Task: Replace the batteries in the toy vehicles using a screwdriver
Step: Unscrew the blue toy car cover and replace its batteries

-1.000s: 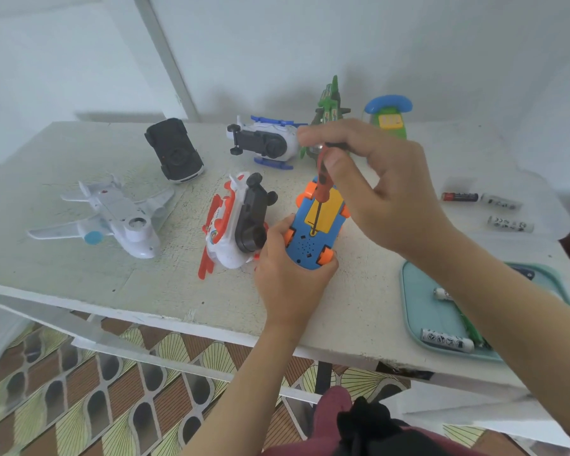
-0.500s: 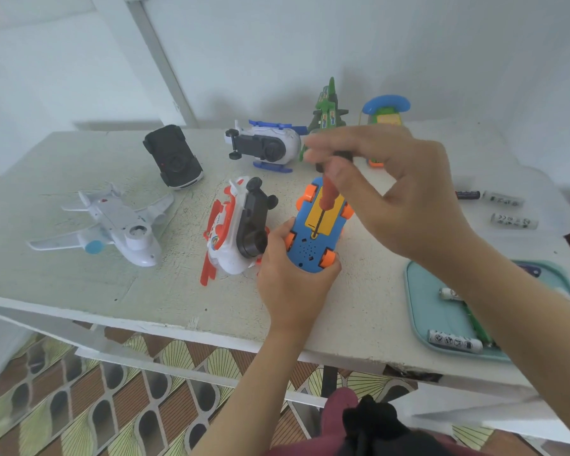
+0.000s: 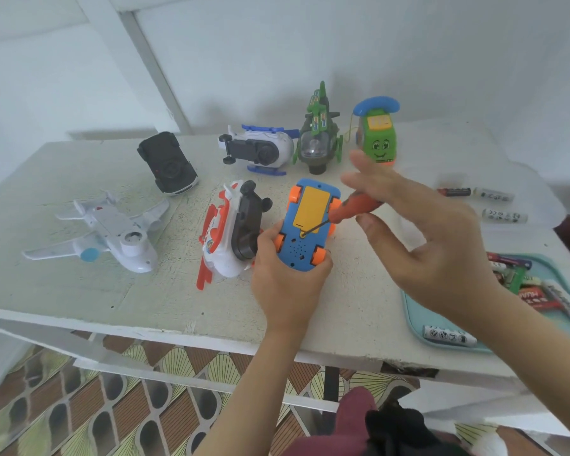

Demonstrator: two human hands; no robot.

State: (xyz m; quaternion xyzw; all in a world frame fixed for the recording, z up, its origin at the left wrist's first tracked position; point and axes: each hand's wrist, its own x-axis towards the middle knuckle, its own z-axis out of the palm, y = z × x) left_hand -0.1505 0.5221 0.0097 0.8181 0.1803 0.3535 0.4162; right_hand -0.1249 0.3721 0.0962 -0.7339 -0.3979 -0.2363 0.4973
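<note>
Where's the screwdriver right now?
Head view, centre: the screwdriver is tilted, tip on the blue toy car just below its yellow cover, handle by the right hand.

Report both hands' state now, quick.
Left hand: grips the blue plastic toy car with orange wheels.
Right hand: pinches the orange-handled screwdriver.

A white table [image 3: 79, 291] carries toy vehicles [image 3: 112, 232], loose batteries [image 3: 504, 216] and a teal tray [image 3: 415, 319].

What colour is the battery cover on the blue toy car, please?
Yellow; the battery cover on the blue toy car shows best in the head view.
</note>
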